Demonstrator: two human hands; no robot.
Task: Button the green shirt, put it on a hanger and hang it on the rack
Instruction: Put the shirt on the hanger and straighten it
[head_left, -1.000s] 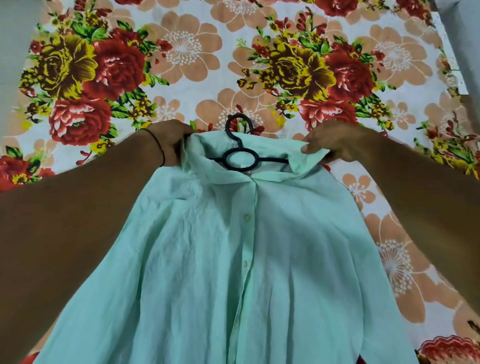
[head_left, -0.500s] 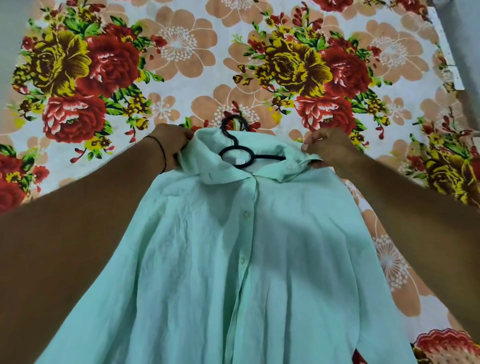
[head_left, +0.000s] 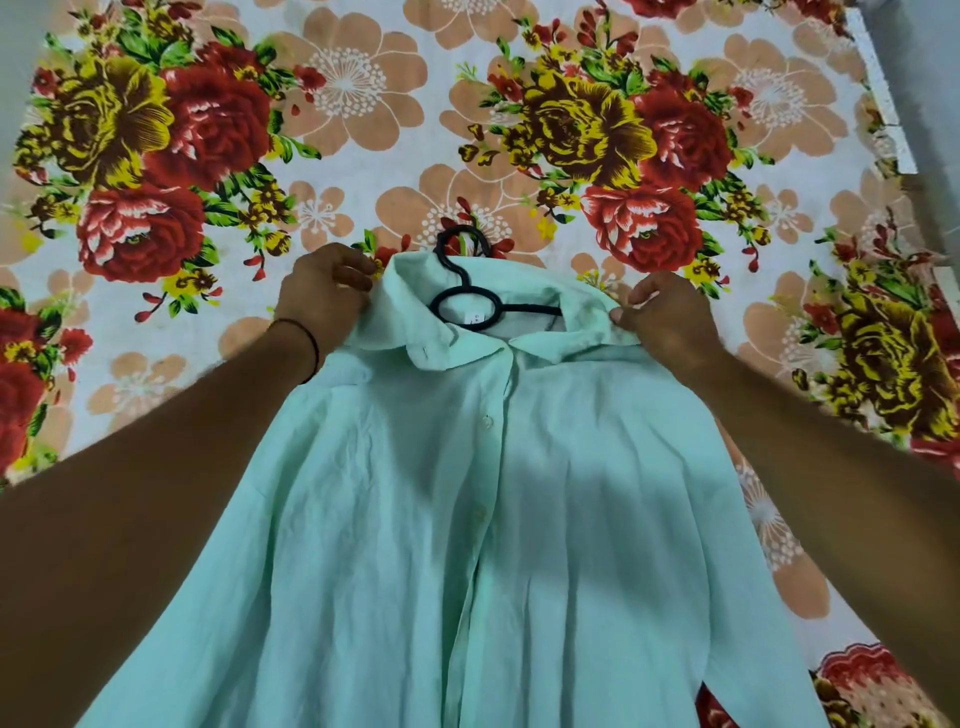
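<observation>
The green shirt (head_left: 467, 519) lies buttoned, front up, on the flowery bedsheet (head_left: 363, 130), a black hanger (head_left: 470, 304) inside its collar with the hook poking out at 12 o'clock. Left hand (head_left: 324, 296) pinches the collar at 9 o'clock, right hand (head_left: 667, 317) at 3 o'clock, both sets of fingers clamped on cloth.

We see the green shirt (head_left: 467, 519) spread front-up on a bed covered by a floral sheet (head_left: 363, 130), its placket buttoned down the middle. A black hanger (head_left: 467, 306) sits inside the neck opening (its hook pokes out past the collar). The left hand (head_left: 322, 296) pinches the collar's left end, and the right hand (head_left: 670, 322) pinches its right end.
</observation>
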